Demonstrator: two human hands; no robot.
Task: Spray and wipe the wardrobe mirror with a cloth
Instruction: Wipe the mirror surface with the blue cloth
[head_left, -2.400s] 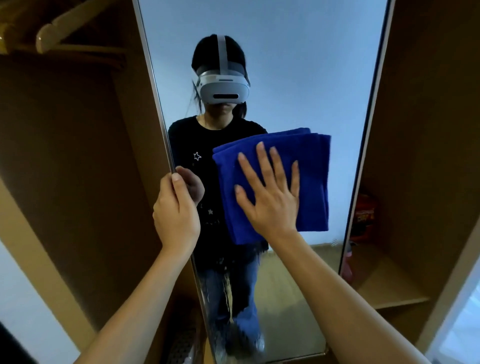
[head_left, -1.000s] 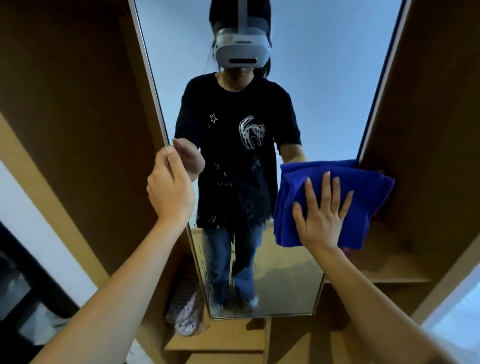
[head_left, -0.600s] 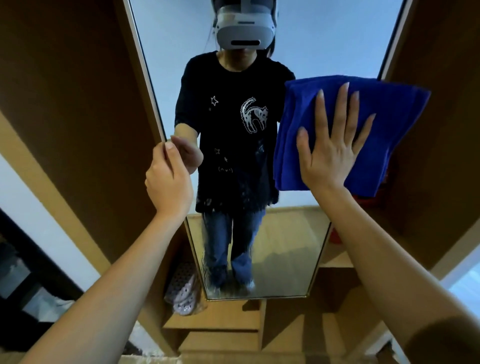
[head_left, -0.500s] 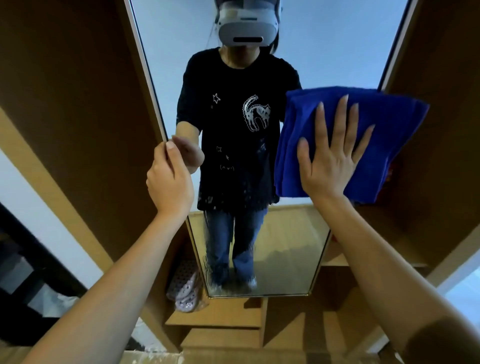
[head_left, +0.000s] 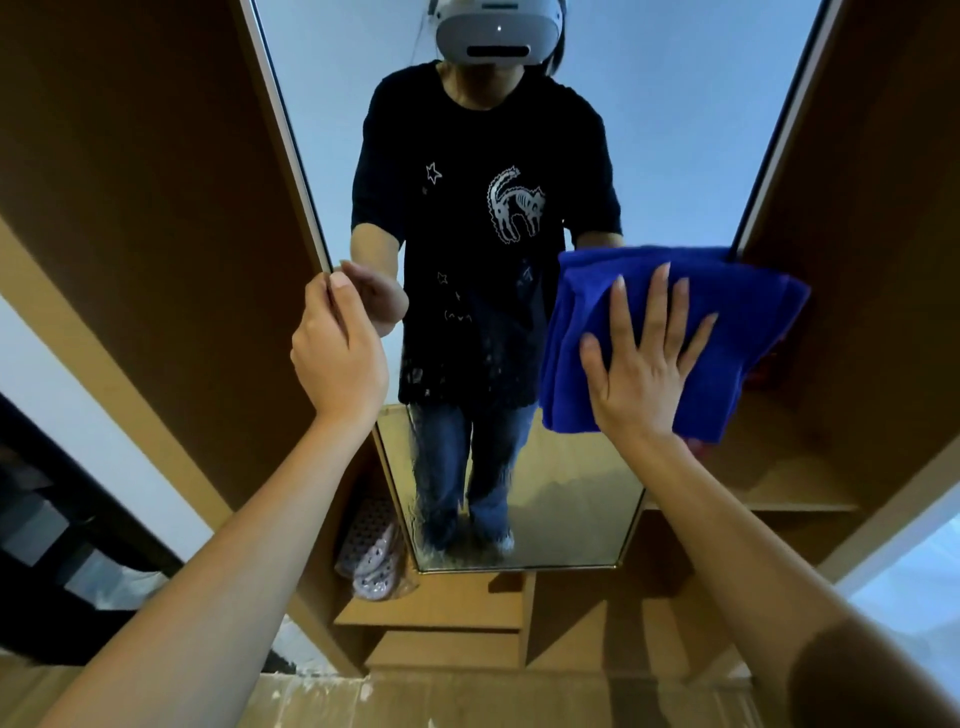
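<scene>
The tall wardrobe mirror (head_left: 675, 130) fills the middle of the view and reflects a person in a black shirt. A folded blue cloth (head_left: 737, 322) lies flat against the mirror's right side, overlapping its right edge. My right hand (head_left: 644, 364) presses on the cloth with straight, spread fingers. My left hand (head_left: 337, 348) grips the mirror's left edge, fingers curled round the frame (head_left: 291, 156). No spray bottle is visible.
Brown wardrobe panels (head_left: 156, 208) flank the mirror. Below it are wooden shelves (head_left: 441, 613), with a bag of pale slippers (head_left: 371, 556) at the left. A red item (head_left: 763, 374) peeks out behind the cloth on a right-hand shelf (head_left: 779, 493).
My right hand slid the cloth down the mirror's right side after a stroke upward. My left hand kept its grip on the left edge.
</scene>
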